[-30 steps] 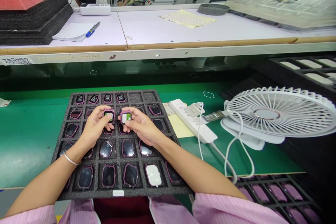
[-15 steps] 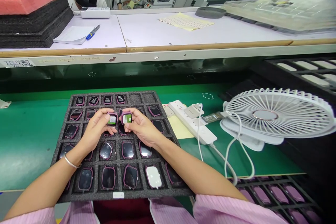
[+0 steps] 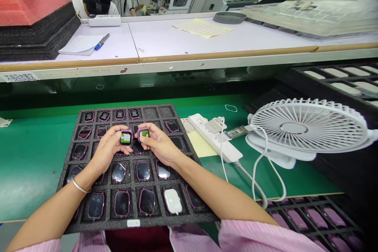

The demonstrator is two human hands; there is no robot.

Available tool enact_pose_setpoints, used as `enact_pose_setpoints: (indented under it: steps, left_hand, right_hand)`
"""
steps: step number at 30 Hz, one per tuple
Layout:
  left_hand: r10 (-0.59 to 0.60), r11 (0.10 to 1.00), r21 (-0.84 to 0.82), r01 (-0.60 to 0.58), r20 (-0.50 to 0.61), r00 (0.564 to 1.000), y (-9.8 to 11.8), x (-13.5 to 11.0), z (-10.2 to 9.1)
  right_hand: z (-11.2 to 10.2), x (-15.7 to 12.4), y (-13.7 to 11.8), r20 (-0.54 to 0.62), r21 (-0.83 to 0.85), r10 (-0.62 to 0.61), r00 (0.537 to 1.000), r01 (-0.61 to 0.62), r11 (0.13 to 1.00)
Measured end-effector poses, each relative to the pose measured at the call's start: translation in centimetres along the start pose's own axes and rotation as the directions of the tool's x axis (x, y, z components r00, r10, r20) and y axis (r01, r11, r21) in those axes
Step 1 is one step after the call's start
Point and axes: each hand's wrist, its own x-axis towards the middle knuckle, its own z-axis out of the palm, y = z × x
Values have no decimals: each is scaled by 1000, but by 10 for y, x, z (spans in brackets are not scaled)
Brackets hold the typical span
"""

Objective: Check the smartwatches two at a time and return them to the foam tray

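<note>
My left hand (image 3: 110, 147) is closed around a purple-rimmed smartwatch (image 3: 126, 137), its lit screen showing green and white. Close beside it, my right hand (image 3: 156, 143) grips a second smartwatch (image 3: 144, 133), also lit green, with my thumb over the lower screen. Both hands are above a dark grey foam tray (image 3: 132, 183) divided into compartments. Several purple-rimmed watches with dark screens lie in it, such as the watch (image 3: 122, 202) in the front row. One watch there has a white face (image 3: 173, 201). In the back row, several watches show white text on black.
Right of the tray are a white power strip (image 3: 217, 138), looping cables and a white fan (image 3: 307, 128). More trays hold purple pieces (image 3: 314, 217) and white pieces (image 3: 344, 86). A raised shelf (image 3: 156, 43) crosses behind, with foam stacks (image 3: 32, 31). People sit beyond it.
The left watch has turned so its screen faces me more fully. My right thumb lies further over the right watch's screen. The head view has shifted slightly.
</note>
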Motion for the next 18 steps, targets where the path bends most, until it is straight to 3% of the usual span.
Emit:
enact_pose_setpoints:
  steps: [18]
  left_hand:
    - [-1,1000,1,1,-2,1000,-1,0,-1]
  right_hand:
    - [0,0,-1,-13,-4,1,1000,-1,1000]
